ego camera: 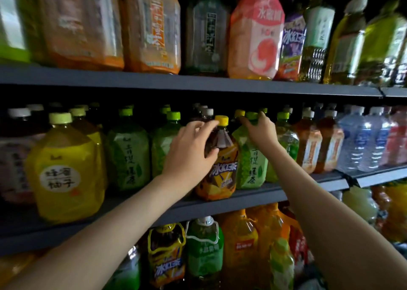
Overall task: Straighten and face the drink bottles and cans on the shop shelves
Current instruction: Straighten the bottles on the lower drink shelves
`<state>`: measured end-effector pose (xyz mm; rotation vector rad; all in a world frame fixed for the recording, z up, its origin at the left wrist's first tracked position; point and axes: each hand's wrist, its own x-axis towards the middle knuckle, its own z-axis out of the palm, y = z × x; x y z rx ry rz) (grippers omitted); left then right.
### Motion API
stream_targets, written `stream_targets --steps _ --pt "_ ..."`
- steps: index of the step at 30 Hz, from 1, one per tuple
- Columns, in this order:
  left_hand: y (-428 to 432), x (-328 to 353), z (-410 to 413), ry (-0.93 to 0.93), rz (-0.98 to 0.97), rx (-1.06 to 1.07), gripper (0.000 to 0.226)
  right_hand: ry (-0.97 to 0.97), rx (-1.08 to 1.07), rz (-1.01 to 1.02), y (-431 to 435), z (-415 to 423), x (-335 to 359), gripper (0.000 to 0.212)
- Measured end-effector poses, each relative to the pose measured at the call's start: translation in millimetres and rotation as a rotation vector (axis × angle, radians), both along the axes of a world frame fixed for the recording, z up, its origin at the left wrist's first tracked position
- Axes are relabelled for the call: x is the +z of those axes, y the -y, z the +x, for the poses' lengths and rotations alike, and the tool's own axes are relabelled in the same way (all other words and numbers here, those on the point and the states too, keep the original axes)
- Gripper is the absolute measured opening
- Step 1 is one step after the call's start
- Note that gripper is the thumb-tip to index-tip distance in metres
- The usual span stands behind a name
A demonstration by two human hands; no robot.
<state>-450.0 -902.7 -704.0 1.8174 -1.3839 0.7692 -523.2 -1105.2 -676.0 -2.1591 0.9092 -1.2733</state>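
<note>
- 2 bare hands reach to the middle shelf (275,196) of a dim drinks rack, working on 2 large bottles at its front edge
- The left hand (189,150) wraps the shoulder of the brown bottle (221,173), fingers curled round behind it just under the yellow cap (221,120), thumb across the front
- The right hand (261,128) grips the top of the green bottle (251,164), fingers closed over its cap
- Both bottles stand upright and close side by side; the brown bottle appears to sit a little further forward, and I cannot tell if they touch
- Both labels show to the front; whether they sit square is hard to tell
- To do this step well, in my judgement: turn the brown bottle from the shoulder until its label faces straight out, keep its base flat on the shelf, and bring its front level with the green bottle
- A high grip on a full, heavy bottle may rock it, so sliding looks safer than lifting
- Contents: the brown bottle holds dark tea, up to near the neck; the green bottle's drink is mostly hidden by its wrap
- Further left, a yellow bottle (66,168) holds yellow drink; far right, water bottles (361,142) hold clear liquid
- Every bottle in view has its cap on
</note>
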Motion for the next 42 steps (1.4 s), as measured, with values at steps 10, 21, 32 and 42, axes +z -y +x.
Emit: stream_targets --steps 10,21,32,42 --pt "14.9 -8.2 7.7 -0.012 0.240 0.017 0.072 0.272 -0.004 -0.135 -29.7 -52.2 -21.5 0.032" --pt "-21.3 -8.9 5.0 -0.252 0.092 -0.155 0.052 0.151 0.136 -0.171 -112.2 -88.2 -2.0 0.018" --pt "-133.1 -23.1 36.9 -0.220 -0.413 0.042 0.029 0.299 0.351 -0.073 -208.1 45.5 12.6 0.024" --pt "-134.7 -65.6 63.1 -0.125 0.029 0.361 0.091 0.178 0.382 -0.039 -234.9 139.7 -1.8 0.040"
